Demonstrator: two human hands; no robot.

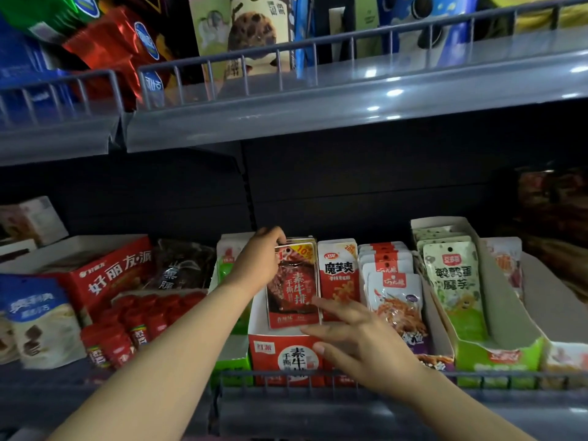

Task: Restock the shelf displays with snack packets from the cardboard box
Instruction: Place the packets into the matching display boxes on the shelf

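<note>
A stack of dark red snack packets (294,286) stands upright in a red-and-white display carton (283,358) on the lower shelf. My left hand (259,259) grips the stack at its top left corner, fingers curled over the upper edge. My right hand (356,335) is spread with straight fingers; its fingertips touch the front packet's lower right part and the carton's front. The cardboard supply box is out of view.
To the right stand red packets (339,275), a row of white packets (394,291) and a green display carton (496,351) of pale green packets. A red box (105,275) and small red packs (143,319) lie left. A wire rail (350,381) fronts the shelf; the upper shelf (318,100) overhangs.
</note>
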